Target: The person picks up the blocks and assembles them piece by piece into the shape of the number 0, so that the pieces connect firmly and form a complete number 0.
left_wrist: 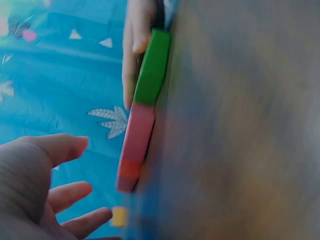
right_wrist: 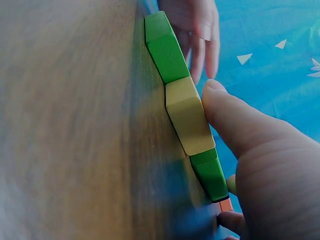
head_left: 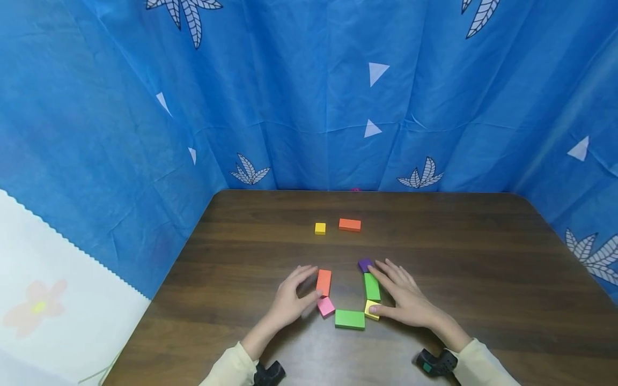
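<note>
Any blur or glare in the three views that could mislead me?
Head: dark brown wood-grain table reads clearly, though a pale sheen washes its near middle; left wrist: the tabletop is badly smeared, the pink rectangular wooden-looking block slightly soft; right wrist: tabletop blurred with a bluish patch low down, but the pale yellow wooden-looking block has fairly crisp edges.

This looks like a screened-off tabletop booth indoors; whether it stands in a home or a studio cannot be told. Blue fabric [head_left: 299,80] printed with white leaves [head_left: 426,174] and pale triangles [head_left: 377,73] hangs along the far side and wraps round to the left and right, closing off the view. Inside it stands a dark wood-grain table [head_left: 444,241] with rounded far corners, and a white sheet [head_left: 92,316] with a zigzag edge shows at the left
</note>
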Demonstrator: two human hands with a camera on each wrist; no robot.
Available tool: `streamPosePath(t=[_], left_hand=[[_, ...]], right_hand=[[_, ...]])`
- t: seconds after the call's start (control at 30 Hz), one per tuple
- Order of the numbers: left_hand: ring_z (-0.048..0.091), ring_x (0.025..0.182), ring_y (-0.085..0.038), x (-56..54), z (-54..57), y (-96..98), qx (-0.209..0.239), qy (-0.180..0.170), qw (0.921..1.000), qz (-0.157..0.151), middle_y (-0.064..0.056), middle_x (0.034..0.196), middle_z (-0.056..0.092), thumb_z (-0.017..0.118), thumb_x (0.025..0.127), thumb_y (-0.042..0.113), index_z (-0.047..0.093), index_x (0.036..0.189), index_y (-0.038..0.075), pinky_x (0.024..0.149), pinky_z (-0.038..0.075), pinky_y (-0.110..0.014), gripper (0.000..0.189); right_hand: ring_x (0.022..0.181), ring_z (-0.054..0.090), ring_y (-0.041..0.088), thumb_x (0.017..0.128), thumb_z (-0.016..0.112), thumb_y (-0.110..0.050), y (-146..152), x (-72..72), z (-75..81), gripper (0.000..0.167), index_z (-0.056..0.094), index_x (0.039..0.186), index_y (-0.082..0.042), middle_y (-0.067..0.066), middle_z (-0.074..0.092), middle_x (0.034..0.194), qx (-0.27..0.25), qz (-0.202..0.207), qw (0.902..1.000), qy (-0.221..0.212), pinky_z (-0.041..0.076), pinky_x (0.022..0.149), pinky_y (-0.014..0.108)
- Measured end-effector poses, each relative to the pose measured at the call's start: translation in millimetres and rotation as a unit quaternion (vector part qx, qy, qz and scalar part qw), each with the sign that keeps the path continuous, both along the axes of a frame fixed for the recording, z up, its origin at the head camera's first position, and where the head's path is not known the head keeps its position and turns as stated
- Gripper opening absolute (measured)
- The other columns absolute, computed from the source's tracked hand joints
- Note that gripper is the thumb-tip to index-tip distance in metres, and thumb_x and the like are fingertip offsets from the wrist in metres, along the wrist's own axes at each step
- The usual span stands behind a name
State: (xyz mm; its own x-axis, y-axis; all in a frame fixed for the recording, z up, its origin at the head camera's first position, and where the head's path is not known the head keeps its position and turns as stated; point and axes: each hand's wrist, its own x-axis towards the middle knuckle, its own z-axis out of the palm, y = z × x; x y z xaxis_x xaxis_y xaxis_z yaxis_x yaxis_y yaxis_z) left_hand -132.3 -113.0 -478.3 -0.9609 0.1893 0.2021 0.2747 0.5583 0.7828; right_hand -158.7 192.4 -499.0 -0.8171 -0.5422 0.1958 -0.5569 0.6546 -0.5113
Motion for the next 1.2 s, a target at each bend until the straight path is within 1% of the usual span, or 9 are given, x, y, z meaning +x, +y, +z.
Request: streamPosePath(t=[0.13,0.23,0.3,0.43,0.6,0.7,0.83,1.0,1.2], left_hand=[[0.047,0.134,-0.037,-22.7,14.5,-3.9,-0.005,-0.001,0.9997,0.025,-0.014,0.141,0.055,0.074,0.086,0.02,0.055,0.137,0.006,0.107,0.036,-0.06,0.056],[0.047,0.134,-0.035,-47.3,22.0,-7.2,-0.001,-0.01,0.9987,0.049,-0.014,0.143,0.051,0.073,0.086,0.02,0.052,0.14,0.009,0.108,0.038,-0.057,0.059],[0.045,0.135,-0.035,-65.5,23.8,-9.3,0.013,-0.02,0.9982,0.055,-0.014,0.145,0.049,0.073,0.086,0.018,0.049,0.142,0.01,0.108,0.039,-0.055,0.062],[0.046,0.134,-0.036,-99.3,19.3,-11.4,0.045,-0.043,0.997,0.047,-0.015,0.146,0.046,0.073,0.086,0.011,0.045,0.145,0.009,0.109,0.039,-0.053,0.066],[0.048,0.132,-0.034,-127.9,11.3,-8.3,0.048,-0.074,0.9947,0.052,-0.014,0.145,0.047,0.076,0.084,0.01,0.045,0.145,0.013,0.106,0.043,-0.05,0.069],[0.05,0.131,-0.034,-139.9,7.9,-6.3,0.05,-0.086,0.9934,0.058,-0.014,0.144,0.047,0.077,0.082,0.007,0.048,0.143,0.013,0.105,0.045,-0.048,0.068],[0.051,0.129,-0.035,-149.5,5.1,-3.5,0.055,-0.095,0.9922,0.058,-0.015,0.143,0.048,0.076,0.082,0.005,0.05,0.142,0.012,0.105,0.045,-0.048,0.065],[0.051,0.128,-0.031,-156.2,0.0,-0.3,0.036,-0.106,0.9913,0.069,-0.012,0.142,0.049,0.077,0.083,0.008,0.052,0.14,0.014,0.107,0.044,-0.046,0.063],[0.052,0.126,-0.028,-160.8,-4.7,0.7,0.012,-0.088,0.9936,0.07,-0.011,0.14,0.052,0.078,0.081,0.007,0.059,0.133,0.009,0.106,0.045,-0.043,0.055]], right_hand=[[0.145,0.02,0.045,0.082,0.071,-0.051,1,0.3,0.4,0.087,0.036,0.152,-0.013,0.019,0.032,0.156,-0.004,0.001,1.0,0.005,0.013,0.111,0.069],[0.144,0.02,0.046,0.082,0.071,-0.051,1,0.5,-0.2,0.087,0.036,0.151,-0.012,0.019,0.033,0.156,-0.006,0.002,1.0,0.007,0.013,0.11,0.069],[0.145,0.02,0.045,0.082,0.071,-0.051,1,0.8,-0.8,0.087,0.036,0.151,-0.012,0.019,0.033,0.156,-0.005,0.003,0.9999,0.009,0.013,0.11,0.069],[0.145,0.02,0.045,0.082,0.071,-0.052,0,2.2,-1.8,0.088,0.035,0.151,-0.012,0.019,0.033,0.156,-0.005,0.003,1.0,0.003,0.014,0.11,0.069],[0.145,0.02,0.044,0.082,0.071,-0.052,-2,3.7,0.9,0.087,0.036,0.151,-0.012,0.02,0.033,0.156,-0.006,0.001,1.0,-0.006,0.014,0.11,0.07],[0.145,0.019,0.044,0.082,0.07,-0.052,-2,3.1,1.6,0.087,0.036,0.151,-0.012,0.019,0.032,0.156,-0.006,0.0,0.9999,-0.01,0.013,0.111,0.07],[0.146,0.019,0.044,0.082,0.07,-0.053,-1,2.0,1.2,0.088,0.035,0.152,-0.014,0.018,0.032,0.157,-0.002,-0.003,0.9999,-0.01,0.013,0.111,0.07],[0.146,0.019,0.043,0.082,0.069,-0.054,0,1.5,0.6,0.087,0.035,0.152,-0.014,0.018,0.031,0.157,-0.002,-0.005,0.9999,-0.009,0.013,0.111,0.07],[0.146,0.018,0.044,0.083,0.069,-0.054,0,1.2,0.2,0.087,0.034,0.152,-0.014,0.018,0.031,0.157,0.001,-0.004,1.0,-0.007,0.013,0.111,0.069]])
